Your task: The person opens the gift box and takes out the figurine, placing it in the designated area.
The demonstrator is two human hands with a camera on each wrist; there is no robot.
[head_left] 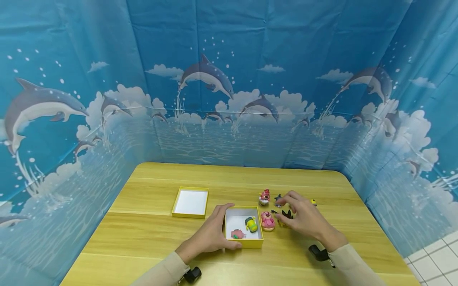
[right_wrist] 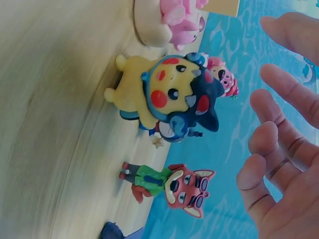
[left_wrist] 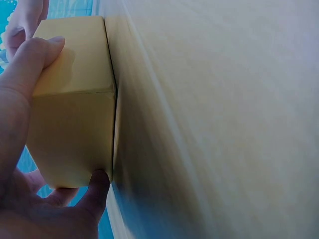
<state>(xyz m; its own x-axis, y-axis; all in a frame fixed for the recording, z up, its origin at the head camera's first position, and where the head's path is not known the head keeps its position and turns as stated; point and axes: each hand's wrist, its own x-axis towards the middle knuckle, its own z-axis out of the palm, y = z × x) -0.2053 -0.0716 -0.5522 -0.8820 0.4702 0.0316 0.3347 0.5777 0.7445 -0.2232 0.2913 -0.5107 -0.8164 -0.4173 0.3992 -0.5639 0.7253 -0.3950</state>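
Observation:
My left hand grips a small yellow box at its left side, the thumb along the front wall in the left wrist view. Inside lie a yellow-and-grey figurine and a pink figurine with a green detail. To the right, my right hand hovers over several toy figurines with fingers spread and loosely bent, holding nothing. Nearest to it in the right wrist view are a yellow Pikachu figurine with a dark hood and a fox figurine in a green shirt.
A pink bear figurine sits close beside the box's right wall, with another bear figurine behind it. A blue-grey figurine stands near the right fingertips. The white-lined lid lies left on the wooden table.

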